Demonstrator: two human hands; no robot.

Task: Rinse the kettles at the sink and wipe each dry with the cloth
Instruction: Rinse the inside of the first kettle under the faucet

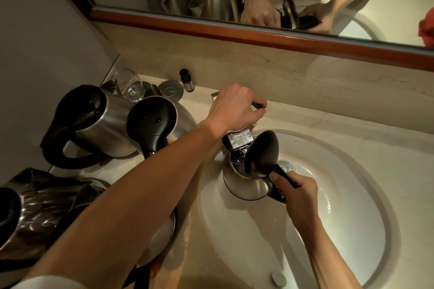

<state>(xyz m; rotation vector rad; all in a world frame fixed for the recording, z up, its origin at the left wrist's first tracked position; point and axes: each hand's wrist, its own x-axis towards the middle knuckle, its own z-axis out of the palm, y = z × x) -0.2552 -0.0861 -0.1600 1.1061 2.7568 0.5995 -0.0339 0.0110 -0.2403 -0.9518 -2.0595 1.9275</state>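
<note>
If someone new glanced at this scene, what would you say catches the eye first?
Most striking is the steel kettle held in the white sink with its lid up, water pouring into it from the faucet. The right hand grips its black handle, while the left hand grips the faucet lever. To the left, two more kettles with closed lids stand on the counter, below a wood-framed mirror.
</note>
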